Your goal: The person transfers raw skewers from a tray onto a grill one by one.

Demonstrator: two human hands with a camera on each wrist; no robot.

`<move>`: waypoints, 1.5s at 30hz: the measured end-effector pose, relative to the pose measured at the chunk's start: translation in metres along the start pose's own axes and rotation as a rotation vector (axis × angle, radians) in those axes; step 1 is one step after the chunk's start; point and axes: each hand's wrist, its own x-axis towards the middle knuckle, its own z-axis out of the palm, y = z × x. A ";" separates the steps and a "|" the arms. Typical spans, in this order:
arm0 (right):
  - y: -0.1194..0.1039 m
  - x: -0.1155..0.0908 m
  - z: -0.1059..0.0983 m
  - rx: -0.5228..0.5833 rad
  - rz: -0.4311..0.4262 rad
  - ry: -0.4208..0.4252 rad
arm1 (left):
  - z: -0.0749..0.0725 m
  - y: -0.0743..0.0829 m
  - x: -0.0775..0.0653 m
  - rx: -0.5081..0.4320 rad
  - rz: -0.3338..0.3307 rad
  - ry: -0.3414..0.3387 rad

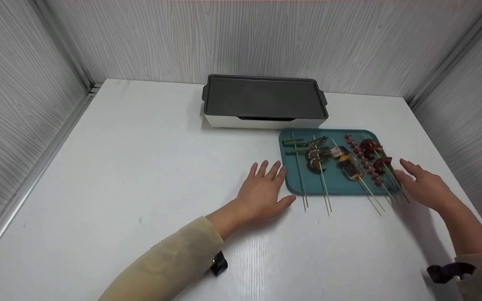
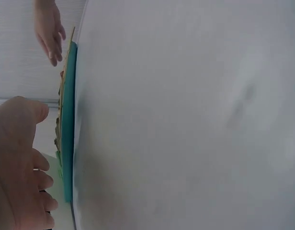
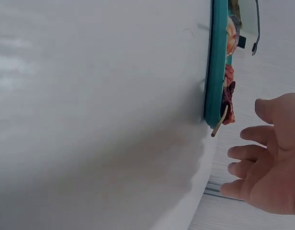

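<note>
A teal tray (image 1: 339,189) lies on the white table, bearing several skewers side by side. From left to right they carry green vegetable pieces (image 1: 294,151), shrimp (image 1: 314,161), dark chunks with a yellow piece (image 1: 352,167), small pink-red pieces (image 1: 366,167) and dark red curled pieces (image 1: 382,163). Their sticks stick out over the near rim. My left hand (image 1: 262,194) is spread with straight fingers beside the tray's left edge, holding nothing. Off the tray's right edge, my right hand (image 1: 427,188) has relaxed fingers near the last skewer, with nothing in it.
Behind the tray stands a grill (image 1: 266,98) with a flat dark plate, side handles and a white base. Pale wood-grain panels (image 1: 241,37) close in the table at the back and on both sides. Black straps (image 1: 219,264) sit at both wrists.
</note>
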 end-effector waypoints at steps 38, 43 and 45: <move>-0.024 0.002 0.026 -0.007 -0.131 -0.084 | -0.013 -0.016 -0.012 0.003 0.018 -0.132; -0.023 0.002 0.024 -0.005 -0.159 -0.085 | -0.013 -0.014 -0.012 -0.002 0.004 -0.126; -0.023 0.003 0.023 -0.010 -0.161 -0.091 | -0.014 -0.012 -0.012 0.002 -0.003 -0.118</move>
